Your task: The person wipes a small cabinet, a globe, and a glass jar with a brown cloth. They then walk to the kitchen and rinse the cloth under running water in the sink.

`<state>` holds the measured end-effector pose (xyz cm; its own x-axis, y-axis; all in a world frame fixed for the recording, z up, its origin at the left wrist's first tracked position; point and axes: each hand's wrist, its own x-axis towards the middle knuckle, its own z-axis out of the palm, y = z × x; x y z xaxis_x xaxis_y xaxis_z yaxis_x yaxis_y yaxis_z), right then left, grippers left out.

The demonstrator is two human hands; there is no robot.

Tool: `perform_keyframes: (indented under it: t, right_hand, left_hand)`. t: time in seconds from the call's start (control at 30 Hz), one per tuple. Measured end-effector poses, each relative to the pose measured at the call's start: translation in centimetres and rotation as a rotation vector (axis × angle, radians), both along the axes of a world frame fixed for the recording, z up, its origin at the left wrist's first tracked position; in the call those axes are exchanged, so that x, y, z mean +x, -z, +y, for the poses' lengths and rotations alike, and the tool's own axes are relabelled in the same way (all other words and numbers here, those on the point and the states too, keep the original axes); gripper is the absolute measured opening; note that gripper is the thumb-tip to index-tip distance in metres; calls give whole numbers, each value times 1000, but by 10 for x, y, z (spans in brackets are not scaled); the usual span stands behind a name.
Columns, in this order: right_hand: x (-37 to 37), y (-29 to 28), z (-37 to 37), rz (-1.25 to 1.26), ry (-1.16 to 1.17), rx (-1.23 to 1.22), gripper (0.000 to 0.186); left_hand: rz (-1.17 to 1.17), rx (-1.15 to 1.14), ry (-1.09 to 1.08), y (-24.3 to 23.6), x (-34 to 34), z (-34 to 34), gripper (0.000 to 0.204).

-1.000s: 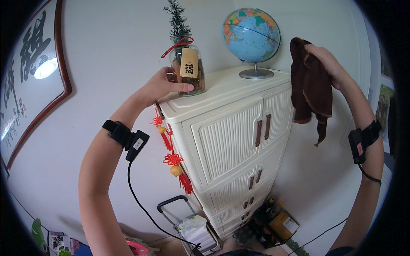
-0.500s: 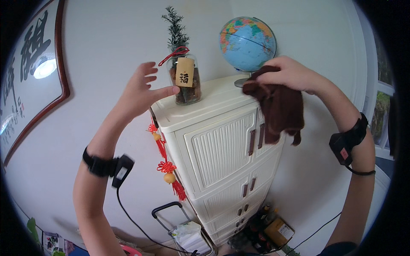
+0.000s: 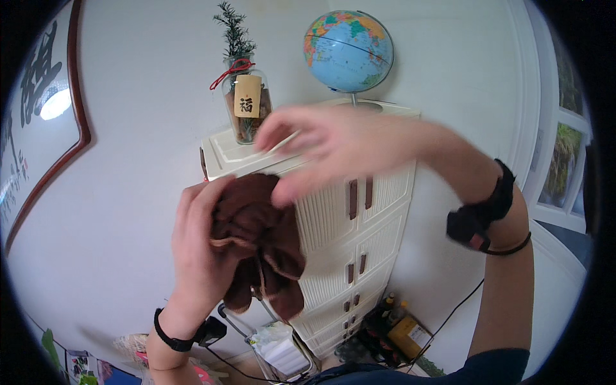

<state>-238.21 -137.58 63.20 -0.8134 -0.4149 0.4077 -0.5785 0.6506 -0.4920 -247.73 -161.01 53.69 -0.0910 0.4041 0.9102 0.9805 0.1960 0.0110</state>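
Note:
My left hand (image 3: pixel 199 250) grips a bunched brown cloth (image 3: pixel 260 250) in front of the white plastic cabinet (image 3: pixel 340 263). My right hand (image 3: pixel 308 151), blurred by motion, is open just above the cloth, its fingers apart. Behind the hands, on the cabinet top, stands a glass jar (image 3: pixel 255 131) with a green sprig, a red cord and a tan tag. A globe (image 3: pixel 346 54) on a stand sits to its right, its base mostly hidden by my right hand.
A framed calligraphy panel (image 3: pixel 45 96) hangs at left. A window (image 3: pixel 561 160) is at right. At floor level are a folding trolley with a white bag (image 3: pixel 276 350) and a cardboard box (image 3: pixel 407 337) among dark bottles.
My left hand has left the jar and moved down, now holding the cloth. My right hand has moved left and let go of it. The jar remains on the cabinet top.

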Motion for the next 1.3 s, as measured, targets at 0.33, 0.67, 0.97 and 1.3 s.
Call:
perform_keyframes:
  t: [0.33, 0.67, 0.97, 1.3]
  right_hand:
    - [-59, 0, 209, -7, 654, 187, 49]
    - [-87, -14, 221, -171, 529, 233, 41]
    - [-76, -24, 201, -17, 548, 322, 41]
    - [92, 265, 13, -310, -78, -383, 56]
  left_hand:
    - [-608, 223, -1, 74, 6, -54, 59]
    - [-855, 285, -133, 147, 56, -60, 57]
    - [-1096, 316, -153, 170, 103, -44, 56]
    - [-1175, 501, -85, 254, 164, -68, 43]
